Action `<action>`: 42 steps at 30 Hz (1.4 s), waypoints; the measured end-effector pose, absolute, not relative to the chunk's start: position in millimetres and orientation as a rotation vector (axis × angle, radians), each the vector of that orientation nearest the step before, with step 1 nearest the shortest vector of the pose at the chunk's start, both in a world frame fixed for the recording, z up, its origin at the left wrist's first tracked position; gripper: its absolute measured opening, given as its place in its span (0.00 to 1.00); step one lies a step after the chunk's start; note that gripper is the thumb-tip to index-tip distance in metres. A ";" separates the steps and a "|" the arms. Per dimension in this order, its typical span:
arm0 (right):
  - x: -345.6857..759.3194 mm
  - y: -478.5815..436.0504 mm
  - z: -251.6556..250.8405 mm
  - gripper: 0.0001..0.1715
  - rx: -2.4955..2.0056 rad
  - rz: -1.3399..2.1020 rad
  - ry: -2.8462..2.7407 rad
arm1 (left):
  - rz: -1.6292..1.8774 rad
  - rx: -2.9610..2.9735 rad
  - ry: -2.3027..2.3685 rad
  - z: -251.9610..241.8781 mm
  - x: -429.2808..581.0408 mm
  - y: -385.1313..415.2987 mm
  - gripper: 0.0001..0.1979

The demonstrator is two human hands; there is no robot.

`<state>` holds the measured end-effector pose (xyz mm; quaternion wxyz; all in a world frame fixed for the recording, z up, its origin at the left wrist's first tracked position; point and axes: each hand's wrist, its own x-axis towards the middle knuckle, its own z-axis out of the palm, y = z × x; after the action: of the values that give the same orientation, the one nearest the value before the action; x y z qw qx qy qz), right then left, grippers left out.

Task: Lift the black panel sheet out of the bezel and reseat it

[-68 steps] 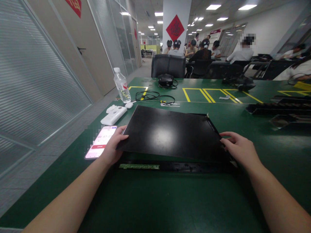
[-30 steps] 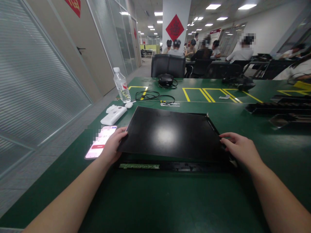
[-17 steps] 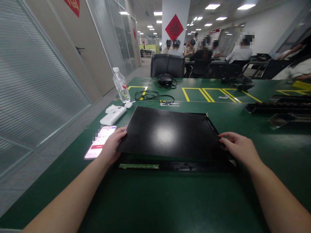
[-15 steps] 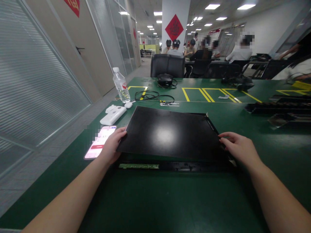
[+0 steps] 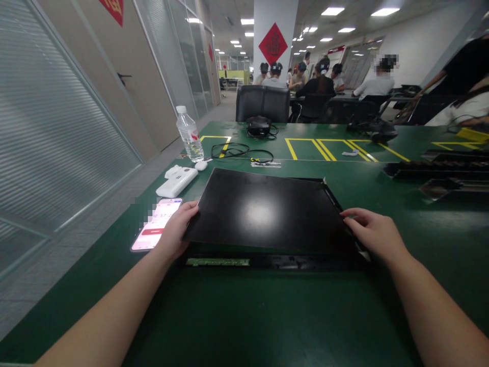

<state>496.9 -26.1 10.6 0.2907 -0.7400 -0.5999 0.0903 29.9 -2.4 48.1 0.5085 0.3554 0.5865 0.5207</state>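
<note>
A glossy black display panel (image 5: 244,199) lies tilted over a black frame (image 5: 298,262), its left side raised higher than its right. My left hand (image 5: 179,227) grips the panel's left edge, with the fingertips partly hidden behind it. At the right edge, my right hand (image 5: 372,232) pinches the panel's rim where it meets the frame's side; I cannot tell whether it also holds the frame. Along the frame's near edge shows a green circuit board strip (image 5: 217,262).
Left of the panel lie a lit phone (image 5: 155,229) and a white power bank (image 5: 178,182). A water bottle (image 5: 190,135) stands behind them. A black cable (image 5: 237,151) crosses the green table (image 5: 252,321). Dark frame parts (image 5: 431,171) lie at right; people sit farther back.
My hands and the panel stay almost still, with only a slight shift of the view. At the far right, a person in black has moved further into sight.
</note>
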 end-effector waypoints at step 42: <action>501.6 -22.9 6.2 0.18 -1.943 0.214 -1.598 | 1.187 0.886 1.407 46.6 25.7 -4.5 0.12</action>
<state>501.6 -22.9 6.2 0.3036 -0.7332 -0.6030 0.0808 25.7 -4.5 46.6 0.5222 0.3697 0.5876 0.4954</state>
